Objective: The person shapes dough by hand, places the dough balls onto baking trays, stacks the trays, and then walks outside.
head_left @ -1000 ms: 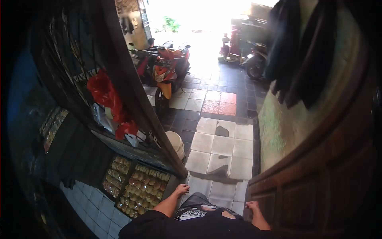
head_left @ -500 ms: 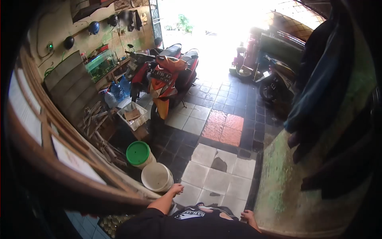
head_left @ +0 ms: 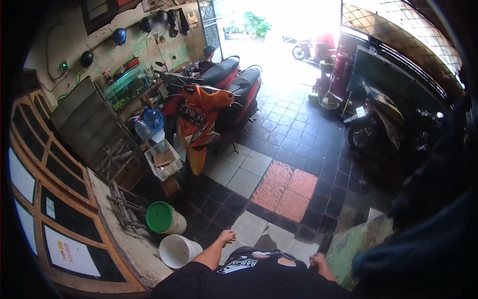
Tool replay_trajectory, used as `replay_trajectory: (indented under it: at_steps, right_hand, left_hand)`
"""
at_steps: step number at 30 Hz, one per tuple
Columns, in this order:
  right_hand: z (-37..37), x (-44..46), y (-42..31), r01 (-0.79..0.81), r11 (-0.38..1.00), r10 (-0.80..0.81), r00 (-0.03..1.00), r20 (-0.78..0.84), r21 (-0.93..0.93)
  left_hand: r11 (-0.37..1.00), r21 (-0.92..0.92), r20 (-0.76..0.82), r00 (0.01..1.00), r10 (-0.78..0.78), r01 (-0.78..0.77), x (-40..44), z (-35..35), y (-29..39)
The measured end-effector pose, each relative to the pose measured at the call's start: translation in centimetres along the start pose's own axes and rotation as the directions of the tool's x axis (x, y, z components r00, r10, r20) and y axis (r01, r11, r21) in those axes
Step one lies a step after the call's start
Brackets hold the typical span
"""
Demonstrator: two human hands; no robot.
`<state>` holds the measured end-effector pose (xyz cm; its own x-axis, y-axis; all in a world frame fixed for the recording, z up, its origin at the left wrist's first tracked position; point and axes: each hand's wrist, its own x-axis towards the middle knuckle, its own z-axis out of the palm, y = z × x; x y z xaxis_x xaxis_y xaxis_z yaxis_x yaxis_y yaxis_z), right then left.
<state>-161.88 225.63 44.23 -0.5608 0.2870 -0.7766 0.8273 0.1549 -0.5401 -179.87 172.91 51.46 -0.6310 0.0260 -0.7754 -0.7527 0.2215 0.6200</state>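
My left hand hangs in front of my body at the lower middle, fingers curled in, with nothing visible in it. Below it on the left stands an open white bucket. Just beyond is another bucket with a green lid. My right hand is held low on the other side of my dark shirt, its fingers also curled and no object showing. Neither hand touches anything around it. Pale floor tiles lie ahead of both hands.
An orange motorbike is parked ahead on the left, beside a plastic crate and water jugs. Another motorbike stands at right. Dark hanging clothes crowd the near right. A person is behind the parked motorbikes.
I have moved forward, so the buckets, motorbikes and red tiles appear nearer. The view has lifted, showing more of the bright entrance and a red motorbike outside. Both hands remain low beside my body.
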Motion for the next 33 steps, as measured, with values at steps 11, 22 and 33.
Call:
replay_trajectory:
  at_steps: [11, 22, 33]
  right_hand:
    - [-16.2, 27.1, -44.4, 0.522, 0.84, -0.503, 0.851, -0.152, 0.146]
    - [-25.2, 39.6, -47.6, -0.175, 0.985, 0.175, 0.983, 0.061, -0.005]
    - [-41.3, 77.2, -82.1, 0.325, 0.883, -0.263, 0.94, 0.216, -0.34]
  left_hand:
    - [0.992, -0.084, -0.122, 0.987, -0.104, 0.095, 23.1, 6.9, 20.6]
    - [0.922, 0.018, 0.035, 0.922, 0.387, -0.387, 50.4, 19.1, 67.8]
    - [0.997, -0.038, -0.126, 0.99, -0.069, 0.065, 70.2, 23.9, 84.9]
